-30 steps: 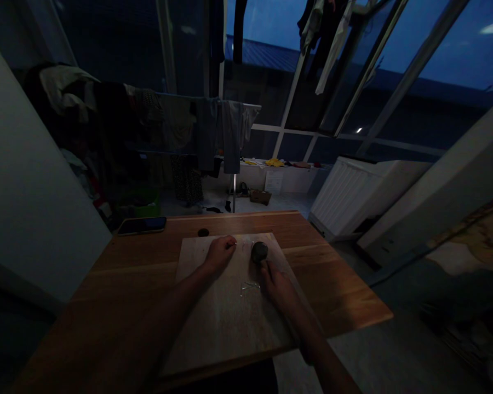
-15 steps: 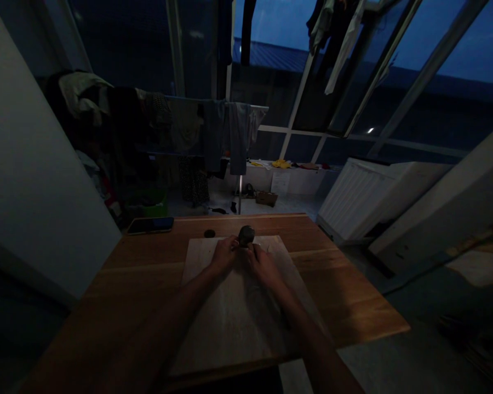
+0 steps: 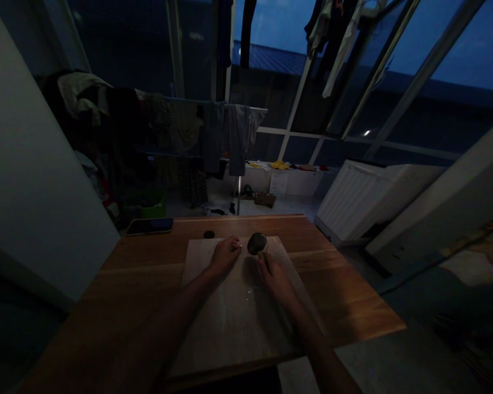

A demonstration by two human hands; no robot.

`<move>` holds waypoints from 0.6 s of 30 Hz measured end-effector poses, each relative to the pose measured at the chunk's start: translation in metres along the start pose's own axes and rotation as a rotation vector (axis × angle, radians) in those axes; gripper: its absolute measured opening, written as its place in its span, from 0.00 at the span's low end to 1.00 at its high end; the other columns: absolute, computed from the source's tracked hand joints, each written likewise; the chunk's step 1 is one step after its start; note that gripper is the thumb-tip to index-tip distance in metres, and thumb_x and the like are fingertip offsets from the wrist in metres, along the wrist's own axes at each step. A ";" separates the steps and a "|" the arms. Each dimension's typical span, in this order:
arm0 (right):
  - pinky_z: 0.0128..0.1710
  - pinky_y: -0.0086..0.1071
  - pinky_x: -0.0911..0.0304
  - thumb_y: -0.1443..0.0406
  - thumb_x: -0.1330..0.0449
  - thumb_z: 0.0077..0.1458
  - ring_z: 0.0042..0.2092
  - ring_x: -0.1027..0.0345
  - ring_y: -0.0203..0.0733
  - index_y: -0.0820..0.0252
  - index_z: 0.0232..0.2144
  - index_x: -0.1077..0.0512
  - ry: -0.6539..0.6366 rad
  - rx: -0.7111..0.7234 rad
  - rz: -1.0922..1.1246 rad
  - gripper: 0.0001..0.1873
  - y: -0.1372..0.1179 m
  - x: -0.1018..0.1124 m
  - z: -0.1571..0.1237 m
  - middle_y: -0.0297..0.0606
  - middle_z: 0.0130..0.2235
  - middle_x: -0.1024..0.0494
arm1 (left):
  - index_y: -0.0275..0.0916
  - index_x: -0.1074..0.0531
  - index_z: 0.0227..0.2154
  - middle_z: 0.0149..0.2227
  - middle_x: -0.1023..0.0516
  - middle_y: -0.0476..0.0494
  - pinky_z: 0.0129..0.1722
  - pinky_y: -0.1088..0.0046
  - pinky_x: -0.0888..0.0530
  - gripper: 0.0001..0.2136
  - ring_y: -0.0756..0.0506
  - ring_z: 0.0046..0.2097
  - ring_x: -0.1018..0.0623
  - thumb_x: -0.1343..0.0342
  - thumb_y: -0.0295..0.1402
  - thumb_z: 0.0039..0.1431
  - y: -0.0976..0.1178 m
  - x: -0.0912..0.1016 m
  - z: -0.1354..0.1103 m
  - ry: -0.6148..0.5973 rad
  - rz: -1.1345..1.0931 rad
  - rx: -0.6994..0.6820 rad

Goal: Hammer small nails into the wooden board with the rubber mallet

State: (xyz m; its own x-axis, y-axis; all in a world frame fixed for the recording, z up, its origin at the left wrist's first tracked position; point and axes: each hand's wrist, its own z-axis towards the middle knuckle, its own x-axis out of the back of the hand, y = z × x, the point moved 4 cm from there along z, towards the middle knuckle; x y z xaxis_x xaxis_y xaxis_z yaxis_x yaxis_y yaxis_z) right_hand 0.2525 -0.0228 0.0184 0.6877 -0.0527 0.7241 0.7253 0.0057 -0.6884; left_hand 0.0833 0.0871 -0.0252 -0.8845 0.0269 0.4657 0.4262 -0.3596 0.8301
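My right hand (image 3: 276, 276) is closed around the short light handle of a tool with a dark rounded head (image 3: 257, 243); the dim light hides its exact kind. The head is raised over the far part of a pale wooden board (image 3: 225, 328). To its left, my left hand (image 3: 225, 256) rests at the board with thumb and fingers pinched together. A tiny bright spot shows at those fingertips, too small to name. Small shiny bits (image 3: 250, 293) lie on the board between my forearms.
The board lies on a wooden table (image 3: 345, 295). A phone (image 3: 150, 226) is at the far left corner, and a small dark disc (image 3: 208, 234) sits just beyond the board. Past the table stand a laundry rack with hanging clothes (image 3: 236, 137) and a white ribbed appliance (image 3: 349, 197).
My right hand has moved right and slightly nearer with the dark-headed tool, away from my left hand. The left hand stays almost in place, its fingertips now in plain view.
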 end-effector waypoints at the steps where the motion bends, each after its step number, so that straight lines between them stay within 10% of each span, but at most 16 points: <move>1: 0.49 0.35 0.35 0.56 0.56 0.72 0.52 0.23 0.51 0.61 0.59 0.30 -0.006 -0.005 0.003 0.25 0.007 0.002 -0.005 0.49 0.49 0.17 | 0.39 0.23 0.43 0.34 0.15 0.45 0.47 0.65 0.22 0.12 0.44 0.40 0.16 0.40 0.27 0.56 0.001 0.000 -0.001 -0.007 0.005 0.003; 8: 0.51 0.37 0.34 0.58 0.57 0.71 0.54 0.24 0.53 0.65 0.60 0.29 0.005 -0.069 -0.051 0.26 0.033 0.002 -0.024 0.53 0.51 0.17 | 0.39 0.24 0.44 0.47 0.19 0.39 0.56 0.55 0.27 0.11 0.39 0.53 0.23 0.38 0.28 0.57 0.026 0.014 -0.014 0.155 0.253 -0.248; 15: 0.46 0.36 0.33 0.56 0.58 0.71 0.48 0.21 0.53 0.65 0.58 0.29 0.006 -0.061 -0.042 0.27 0.034 0.001 -0.025 0.52 0.47 0.16 | 0.38 0.23 0.37 0.34 0.17 0.41 0.43 0.64 0.23 0.02 0.41 0.38 0.19 0.39 0.29 0.62 0.076 -0.011 -0.061 -0.496 0.611 -0.853; 18: 0.44 0.35 0.33 0.56 0.58 0.71 0.46 0.20 0.52 0.64 0.58 0.29 -0.007 -0.062 -0.033 0.26 0.036 0.001 -0.025 0.49 0.44 0.15 | 0.37 0.24 0.34 0.29 0.18 0.40 0.37 0.64 0.25 0.03 0.42 0.33 0.19 0.42 0.24 0.63 0.091 -0.024 -0.080 -0.551 0.771 -0.940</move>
State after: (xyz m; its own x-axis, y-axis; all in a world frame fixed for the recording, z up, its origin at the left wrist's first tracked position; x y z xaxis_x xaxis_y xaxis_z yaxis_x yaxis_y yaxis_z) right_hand 0.2785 -0.0471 -0.0072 0.6637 -0.0447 0.7467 0.7445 -0.0579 -0.6651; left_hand 0.1277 -0.0208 0.0148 -0.1916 -0.1817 0.9645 0.2901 -0.9493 -0.1212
